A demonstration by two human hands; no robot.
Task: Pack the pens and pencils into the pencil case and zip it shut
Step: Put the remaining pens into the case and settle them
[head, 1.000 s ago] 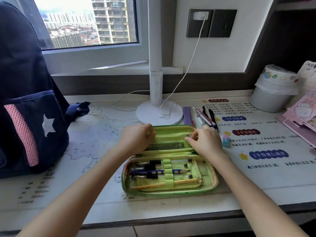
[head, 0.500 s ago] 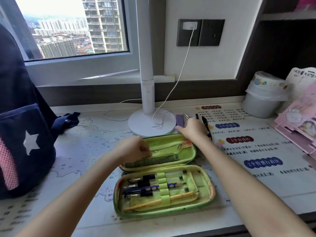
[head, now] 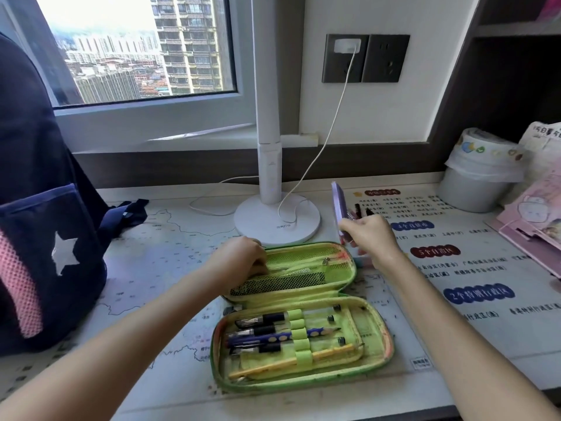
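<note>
- Green fabric pencil case point(head: 303, 383) lying open on map-printed desk mat point(head: 170, 238), dark-barrelled pens point(head: 261, 319) strapped inside.
- Left hand point(head: 243, 262) curled on its mesh-pocket lid.
- Right hand point(head: 372, 238) grasping flat lilac rectangular piece point(head: 338, 202), tilted up.

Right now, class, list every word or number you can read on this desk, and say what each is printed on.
"5个自治区": red badge on the desk mat.
"2个特别行政区": blue badge on the same mat.
Brand mark on the lamp base: too small to read.
Mat's small print and the paper packet: blurred.
</note>
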